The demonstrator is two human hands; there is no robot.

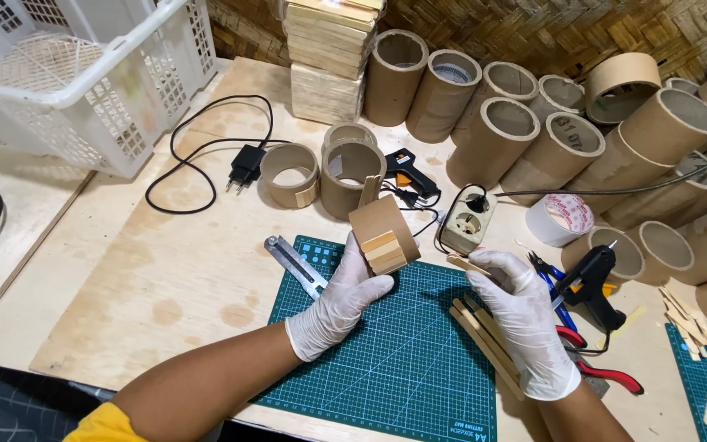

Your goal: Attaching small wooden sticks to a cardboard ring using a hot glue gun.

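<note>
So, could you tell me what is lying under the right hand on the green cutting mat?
A few flat wooden sticks lie on the cutting mat under the right hand; their upper ends are covered by it.

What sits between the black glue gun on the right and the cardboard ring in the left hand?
In the head view, the right hand, pinching a wooden stick, lies between the glue gun and the cardboard ring. The socket block sits just behind that line.
</note>
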